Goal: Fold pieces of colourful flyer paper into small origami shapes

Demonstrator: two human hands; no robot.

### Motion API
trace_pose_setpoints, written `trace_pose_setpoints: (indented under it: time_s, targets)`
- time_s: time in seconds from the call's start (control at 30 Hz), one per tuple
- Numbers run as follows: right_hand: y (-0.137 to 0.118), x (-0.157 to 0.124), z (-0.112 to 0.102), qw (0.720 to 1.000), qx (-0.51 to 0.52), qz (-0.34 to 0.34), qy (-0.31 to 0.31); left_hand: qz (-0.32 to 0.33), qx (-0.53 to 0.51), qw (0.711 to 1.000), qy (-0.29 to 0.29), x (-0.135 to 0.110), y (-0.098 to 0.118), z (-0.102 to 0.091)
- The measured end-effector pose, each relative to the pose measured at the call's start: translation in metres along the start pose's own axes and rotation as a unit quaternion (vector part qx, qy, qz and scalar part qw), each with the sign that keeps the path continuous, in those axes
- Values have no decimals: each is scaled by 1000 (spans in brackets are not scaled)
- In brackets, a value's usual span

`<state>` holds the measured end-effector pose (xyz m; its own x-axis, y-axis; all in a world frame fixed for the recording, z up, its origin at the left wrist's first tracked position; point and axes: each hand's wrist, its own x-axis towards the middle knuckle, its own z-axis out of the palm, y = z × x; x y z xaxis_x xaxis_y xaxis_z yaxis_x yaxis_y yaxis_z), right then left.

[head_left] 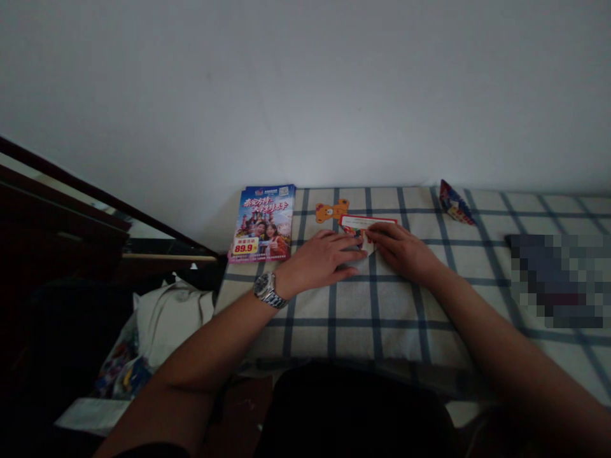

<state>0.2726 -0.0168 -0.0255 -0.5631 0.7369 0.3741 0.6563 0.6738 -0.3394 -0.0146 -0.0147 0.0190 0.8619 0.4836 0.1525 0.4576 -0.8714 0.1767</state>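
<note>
A partly folded paper flyer point(367, 222) with a red border and a white printed panel lies on the checked tablecloth point(315, 318). My left hand point(324, 257), with a metal watch point(270, 289) at the wrist, rests flat on the flyer's left part, fingers stretched out. Closed fingers of my right hand point(405, 249) pinch or press the flyer's right part; their tips partly hide the paper. Left of my hands lies a stack of colourful flyers point(262, 222), the top one marked 89.9. Toward the back right stands a folded paper piece point(456, 205), blue and red.
An orange bear picture point(331, 211) shows on the cloth behind my left hand. At the right lies a dark, pixelated object point(548, 280). White bags point(174, 318) sit below the table's left edge, beside dark wooden furniture point(57, 235). A pale wall point(305, 95) rises behind the table.
</note>
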Motion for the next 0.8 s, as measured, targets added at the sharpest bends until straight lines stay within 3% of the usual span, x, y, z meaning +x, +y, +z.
trace_pose_setpoints:
  time_s: [0.8]
  targets:
    - [-3,5,2,999,13,-2,47,14,16,1000,14,1,-3,4]
